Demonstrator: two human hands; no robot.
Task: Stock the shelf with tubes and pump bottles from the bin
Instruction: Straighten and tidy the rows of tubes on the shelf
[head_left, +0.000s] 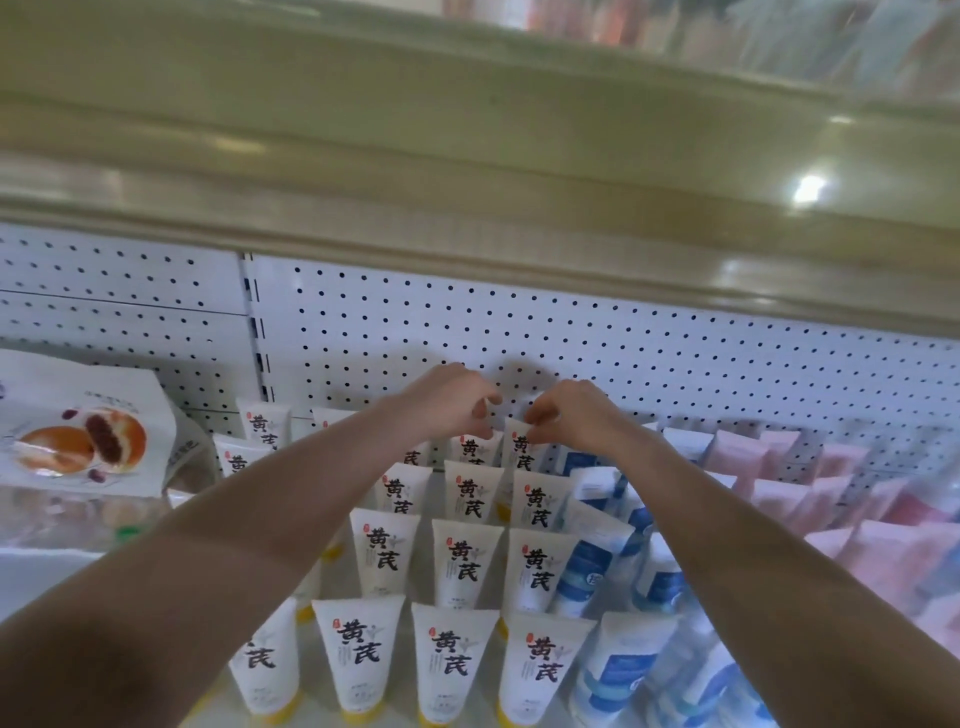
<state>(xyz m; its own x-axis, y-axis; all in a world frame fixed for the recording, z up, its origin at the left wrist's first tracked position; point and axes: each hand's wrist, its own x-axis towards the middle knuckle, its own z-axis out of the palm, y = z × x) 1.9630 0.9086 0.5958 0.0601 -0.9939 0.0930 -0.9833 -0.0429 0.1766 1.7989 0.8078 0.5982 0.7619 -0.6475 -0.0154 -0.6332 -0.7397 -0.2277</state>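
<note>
1 tube (521, 448), top under fingers (540, 418)

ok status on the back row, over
Right hand pinching top of back-row tube. Left hand curled beside it, grip unclear. Blue tubes crowd its right.

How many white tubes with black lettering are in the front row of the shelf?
4. Leftmost tube sits partly behind the left forearm; second, third and fourth stand to its right. The forearm may hide more.

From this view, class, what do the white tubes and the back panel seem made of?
White tubes: likely soft plastic, satin, printed, with flat crimped ends. Back panel: probably white-painted metal, smooth, with regular punched holes.
</note>
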